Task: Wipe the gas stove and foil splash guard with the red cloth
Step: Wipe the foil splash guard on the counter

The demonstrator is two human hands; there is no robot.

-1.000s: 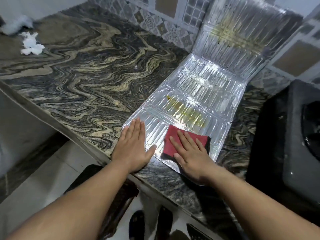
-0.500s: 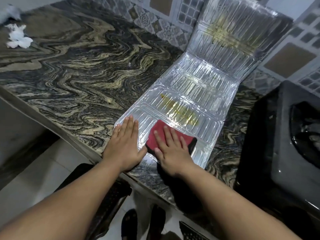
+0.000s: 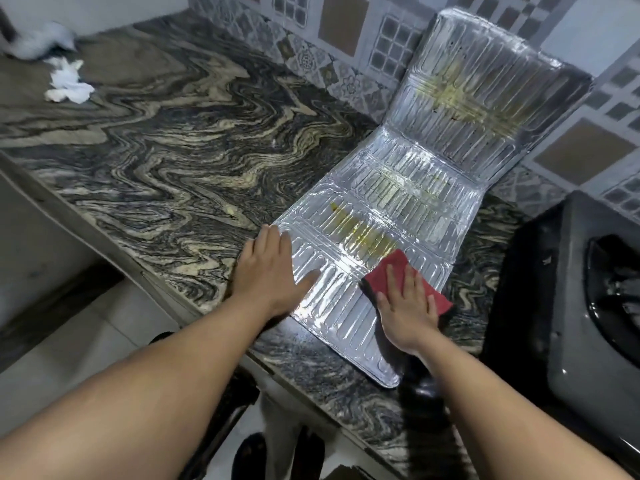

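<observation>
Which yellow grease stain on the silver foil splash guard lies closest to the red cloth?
The yellow stain on the flat panel, just beyond the red cloth under the right hand; the other stain sits on the upright panel.

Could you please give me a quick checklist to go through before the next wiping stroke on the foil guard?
1. Left hand pressing flat on the foil guard to steady it: ok.
2. Right hand flat on the red cloth, cloth lying on the foil: ok.
3. Yellow grease streaks just beyond the cloth wiped away: not ok.
4. Upright panel stain cleaned: not ok.
5. Gas stove wiped: cannot tell.
6. Guard's near end lying on the counter, not overhanging: ok.
</observation>
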